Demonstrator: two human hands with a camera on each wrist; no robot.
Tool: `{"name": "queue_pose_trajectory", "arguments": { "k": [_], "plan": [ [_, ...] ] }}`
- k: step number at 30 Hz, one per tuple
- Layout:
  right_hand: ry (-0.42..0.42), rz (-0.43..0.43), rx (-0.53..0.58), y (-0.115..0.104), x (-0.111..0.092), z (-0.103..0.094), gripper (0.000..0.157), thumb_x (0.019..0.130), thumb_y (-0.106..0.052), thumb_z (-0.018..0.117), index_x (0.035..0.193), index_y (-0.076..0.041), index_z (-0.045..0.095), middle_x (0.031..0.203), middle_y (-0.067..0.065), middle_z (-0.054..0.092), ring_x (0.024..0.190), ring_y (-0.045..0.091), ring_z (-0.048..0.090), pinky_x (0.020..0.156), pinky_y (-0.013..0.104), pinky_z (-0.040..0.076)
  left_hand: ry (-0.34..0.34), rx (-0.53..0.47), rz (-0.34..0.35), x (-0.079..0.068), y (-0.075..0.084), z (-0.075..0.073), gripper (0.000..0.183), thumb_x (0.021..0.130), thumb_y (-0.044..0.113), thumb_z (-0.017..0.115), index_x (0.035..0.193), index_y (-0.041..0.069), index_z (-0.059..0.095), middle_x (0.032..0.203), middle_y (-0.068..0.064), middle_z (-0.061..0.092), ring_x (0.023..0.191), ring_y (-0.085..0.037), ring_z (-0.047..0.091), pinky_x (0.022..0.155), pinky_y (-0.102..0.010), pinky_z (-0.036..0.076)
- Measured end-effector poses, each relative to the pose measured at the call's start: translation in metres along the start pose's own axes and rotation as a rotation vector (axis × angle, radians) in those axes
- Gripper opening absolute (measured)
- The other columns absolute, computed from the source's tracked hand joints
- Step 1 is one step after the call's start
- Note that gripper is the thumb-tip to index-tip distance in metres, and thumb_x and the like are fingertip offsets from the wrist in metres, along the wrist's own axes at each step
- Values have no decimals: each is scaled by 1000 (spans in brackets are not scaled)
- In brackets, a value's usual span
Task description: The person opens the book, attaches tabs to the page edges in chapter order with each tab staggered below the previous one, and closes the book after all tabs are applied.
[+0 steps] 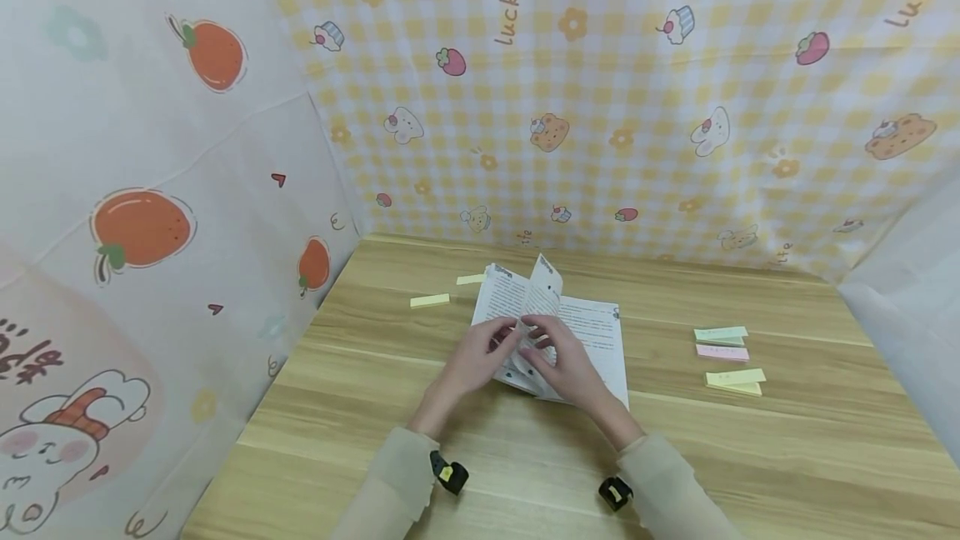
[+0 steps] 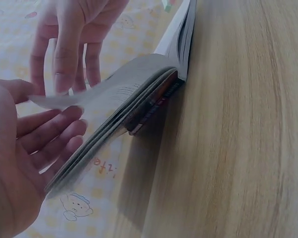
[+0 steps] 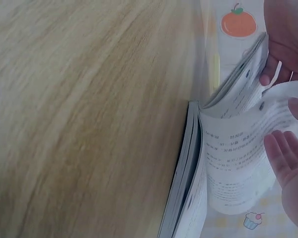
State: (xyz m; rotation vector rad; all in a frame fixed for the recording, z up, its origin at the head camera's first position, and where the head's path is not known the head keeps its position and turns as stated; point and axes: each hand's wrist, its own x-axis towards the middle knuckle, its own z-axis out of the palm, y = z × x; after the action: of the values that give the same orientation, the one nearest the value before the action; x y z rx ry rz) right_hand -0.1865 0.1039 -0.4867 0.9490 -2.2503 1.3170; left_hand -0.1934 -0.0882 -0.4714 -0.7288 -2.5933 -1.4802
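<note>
An open book (image 1: pixel 596 332) of printed text lies on the wooden table in front of me, with one page (image 1: pixel 545 286) raised and bent near its middle. My left hand (image 1: pixel 483 352) is at the book's left half. In the left wrist view, its thumb lies over the edge of the curved page (image 2: pixel 109 91), with the fingers beneath, pinching it. Opposite is my right hand (image 1: pixel 562 361), its fingers (image 2: pixel 62 62) fairly straight and reaching down to the same page. The right wrist view shows that page (image 3: pixel 233 158) curling beside the right fingertips.
Right of the book lie small sticky-note pads: green (image 1: pixel 720 335), pink (image 1: pixel 722 352) and yellow (image 1: pixel 735 381). Two yellow strips (image 1: pixel 430 301) lie by the book's upper left. Patterned cloth (image 1: pixel 600 107) hangs behind the table (image 1: pixel 337 423) and along its left side.
</note>
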Motion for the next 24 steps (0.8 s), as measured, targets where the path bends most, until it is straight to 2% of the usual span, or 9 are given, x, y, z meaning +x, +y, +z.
{"name": "queue_pose_trajectory", "arguments": {
  "k": [7, 13, 17, 24],
  "plan": [
    [-48, 45, -2, 3, -5, 0, 45, 85, 7, 75, 127, 5, 58, 116, 16, 64, 100, 31, 65, 80, 38, 59, 141, 64, -58, -3, -3, -1, 21, 96, 4, 61, 114, -3, 71, 90, -7, 72, 81, -15, 65, 74, -28, 55],
    [-84, 95, -33, 9, -11, -4, 40, 85, 5, 76, 123, 2, 62, 116, 15, 65, 99, 29, 65, 79, 36, 59, 223, 138, -116, -10, -5, -4, 21, 94, 4, 63, 112, -3, 71, 89, -5, 67, 77, -14, 60, 69, -25, 53],
    [-117, 133, -41, 15, -15, -6, 39, 85, 5, 76, 121, 3, 63, 115, 16, 65, 96, 30, 65, 78, 38, 59, 273, 174, -120, -16, -7, -5, 18, 92, 2, 64, 107, -4, 71, 89, -6, 66, 77, -15, 60, 67, -25, 53],
    [-177, 204, -66, 23, -23, -8, 40, 85, 5, 75, 122, 3, 63, 116, 15, 63, 95, 28, 65, 80, 37, 58, 300, 189, -138, -27, -13, -8, 15, 90, -2, 65, 103, -6, 71, 86, -6, 66, 75, -16, 61, 66, -24, 54]
  ]
}}
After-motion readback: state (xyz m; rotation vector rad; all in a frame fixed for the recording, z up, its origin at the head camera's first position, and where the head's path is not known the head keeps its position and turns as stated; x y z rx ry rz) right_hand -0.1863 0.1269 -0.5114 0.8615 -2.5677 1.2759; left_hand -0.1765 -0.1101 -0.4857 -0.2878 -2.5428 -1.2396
